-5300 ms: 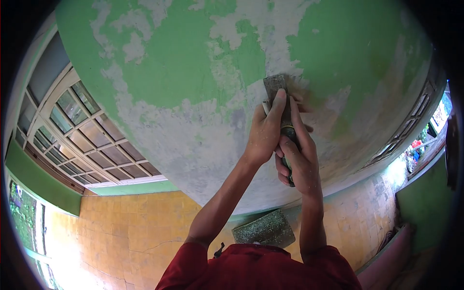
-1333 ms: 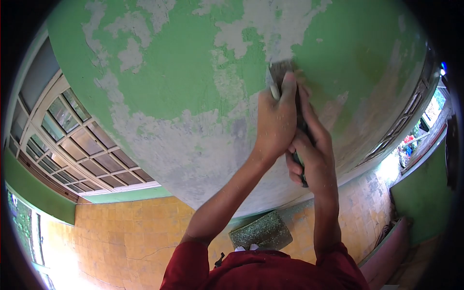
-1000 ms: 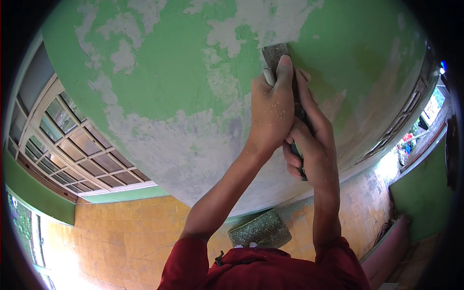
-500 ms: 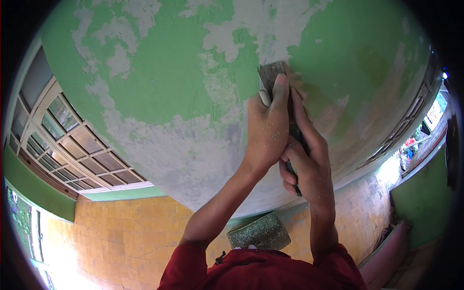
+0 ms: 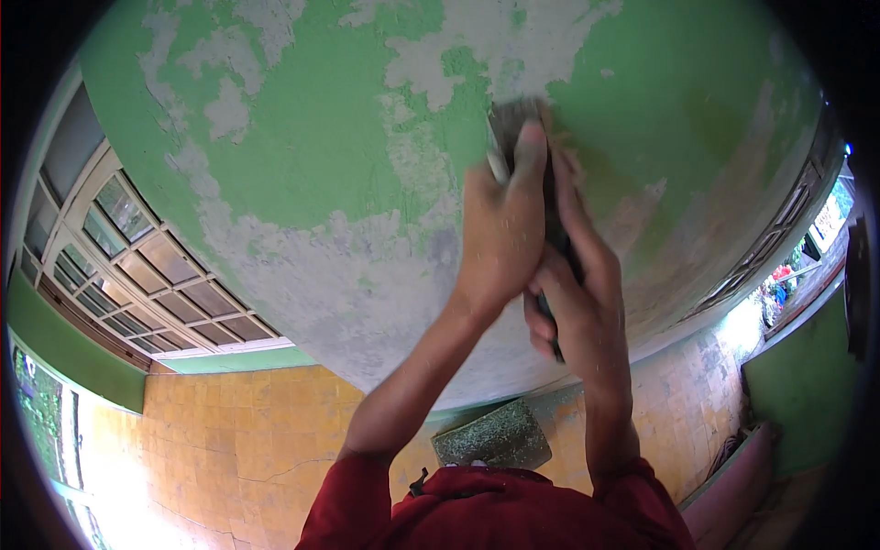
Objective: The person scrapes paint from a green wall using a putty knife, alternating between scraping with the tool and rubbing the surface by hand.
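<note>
Both of my hands are closed on one paint scraper (image 5: 513,117), its flat blade up against the green painted wall (image 5: 302,156). Higher on the tool is my left hand (image 5: 502,234), with the thumb pressed along the blade and a pale strip showing beside it. My right hand (image 5: 582,293) wraps the dark handle below, its forefinger stretched up along the right side. Bare grey plaster patches (image 5: 339,275) surround the blade where paint is off. Small pale flakes dot my hands and forearms. Blade and hands are slightly smeared by motion.
Below me, a dark block-like board (image 5: 495,435) sprinkled with flakes lies on the yellow tiled floor (image 5: 247,422). A white-framed paned door (image 5: 165,284) stands at left. A barred window (image 5: 779,229) curves along the right, near a pinkish panel (image 5: 733,477).
The scraper has slid a short way up the wall, with both hands moving up along with it and slightly left. My grip looks the same.
</note>
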Available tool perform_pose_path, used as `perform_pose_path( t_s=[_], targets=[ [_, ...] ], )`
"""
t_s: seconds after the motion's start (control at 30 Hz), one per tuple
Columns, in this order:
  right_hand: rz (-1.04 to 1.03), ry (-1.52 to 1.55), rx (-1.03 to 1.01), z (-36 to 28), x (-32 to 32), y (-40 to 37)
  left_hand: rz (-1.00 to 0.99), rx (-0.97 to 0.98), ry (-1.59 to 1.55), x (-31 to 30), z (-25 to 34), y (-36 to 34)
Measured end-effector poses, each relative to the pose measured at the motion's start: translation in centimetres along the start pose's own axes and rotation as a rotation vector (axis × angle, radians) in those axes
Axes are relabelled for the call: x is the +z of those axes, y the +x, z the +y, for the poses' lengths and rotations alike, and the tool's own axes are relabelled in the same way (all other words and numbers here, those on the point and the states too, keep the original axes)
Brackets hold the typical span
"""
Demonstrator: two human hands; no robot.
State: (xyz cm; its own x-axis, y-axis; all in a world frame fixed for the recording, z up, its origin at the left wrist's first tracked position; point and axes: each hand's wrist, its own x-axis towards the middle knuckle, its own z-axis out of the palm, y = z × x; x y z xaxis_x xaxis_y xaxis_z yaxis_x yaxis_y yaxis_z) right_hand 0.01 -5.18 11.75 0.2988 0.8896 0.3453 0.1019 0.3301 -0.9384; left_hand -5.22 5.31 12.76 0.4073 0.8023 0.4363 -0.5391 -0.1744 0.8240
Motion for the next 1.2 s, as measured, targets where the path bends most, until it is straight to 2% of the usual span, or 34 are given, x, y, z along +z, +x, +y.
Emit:
perform_pose_path(
  t_s=[0.13,0.23,0.37,0.4,0.5,0.6,0.7,0.73,0.87,0.97,1.03,1.07,1.13,1.2],
  targets=[
    [0.038,-0.04,-0.02,1.7,0.3,-0.8,-0.018,-0.055,0.01,-0.7,-1.3,-0.9],
    [0.079,-0.019,-0.028,1.2,0.8,-0.7,0.007,0.016,-0.039,-0.3,-1.4,-0.6],
    [0.002,-0.002,-0.008,0.3,0.0,-0.3,-0.005,-0.037,-0.067,0.0,-0.5,-0.6],
    [0.026,-0.056,-0.036,2.4,-0.3,-0.9,-0.026,-0.044,0.029,-0.9,-2.3,-1.0],
    [-0.014,0.011,-0.009,2.7,-0.6,-1.3,0.037,-0.042,-0.041,-0.5,-3.1,-1.5],
    [-0.012,0.001,0.043,0.0,-0.2,0.0,-0.013,-0.073,-0.009,0.1,0.6,-0.5],
    [0.029,-0.06,0.064,3.3,-0.1,-1.9,0.074,-0.091,0.017,-0.7,-3.0,-2.5],
    [0.028,-0.05,0.007,3.9,0.2,-2.1,0.021,-0.187,-0.057,-1.1,-3.1,-3.1],
    [0.004,0.008,0.084,2.2,0.1,-1.8,0.007,-0.147,-0.021,-0.8,-1.8,-2.4],
    [0.024,0.037,0.06,3.3,0.2,-2.2,-0.011,-0.143,-0.021,-1.0,-2.6,-2.8],
    [0.052,-0.062,0.052,4.1,0.0,-2.8,-0.007,-0.22,-0.057,-1.0,-3.4,-3.6],
    [0.059,-0.063,0.062,3.9,-0.1,-2.7,0.032,-0.163,0.02,-0.8,-3.6,-3.2],
    [0.044,0.055,0.048,2.2,-0.1,-1.6,0.0,-0.181,0.011,-0.3,-1.8,-2.3],
    [0.044,0.048,0.057,2.7,-0.3,-2.3,-0.037,-0.181,0.008,-0.5,-1.9,-2.4]
  ],
)
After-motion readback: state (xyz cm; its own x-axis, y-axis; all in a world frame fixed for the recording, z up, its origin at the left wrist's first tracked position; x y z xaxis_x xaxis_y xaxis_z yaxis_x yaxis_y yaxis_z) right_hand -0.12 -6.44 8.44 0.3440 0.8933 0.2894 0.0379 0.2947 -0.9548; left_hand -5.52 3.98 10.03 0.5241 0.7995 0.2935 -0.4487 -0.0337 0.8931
